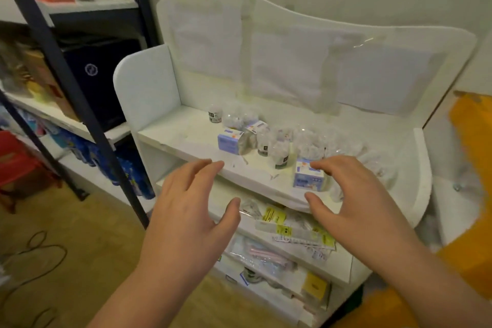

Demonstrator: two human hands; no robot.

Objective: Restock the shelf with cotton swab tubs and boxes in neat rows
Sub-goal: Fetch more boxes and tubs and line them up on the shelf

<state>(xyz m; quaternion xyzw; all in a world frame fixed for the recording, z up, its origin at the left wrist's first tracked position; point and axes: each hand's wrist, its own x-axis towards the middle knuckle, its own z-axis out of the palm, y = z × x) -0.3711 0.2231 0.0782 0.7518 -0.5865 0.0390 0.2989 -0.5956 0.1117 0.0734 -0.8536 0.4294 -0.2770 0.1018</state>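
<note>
On the white top shelf [186,138] lie cotton swab goods in a loose heap. A blue-white box [228,142] lies on its side near the middle, and another blue-white box [308,174] stands near the front edge. Several clear round tubs stand between them, such as one tub [282,157] and one tub at the back [214,114]. Clear bags of swabs [346,149] spread to the right. My left hand [191,205] hovers open before the shelf edge, holding nothing. My right hand [351,192] hovers open, its fingertips close to the front box.
A lower shelf [343,271] holds flat packets with yellow labels [274,214]. A dark metal rack [69,82] with packed goods stands to the left, and a red stool [18,160] beside it. An orange surface [471,136] lies at right. Cables trail on the wooden floor [40,250].
</note>
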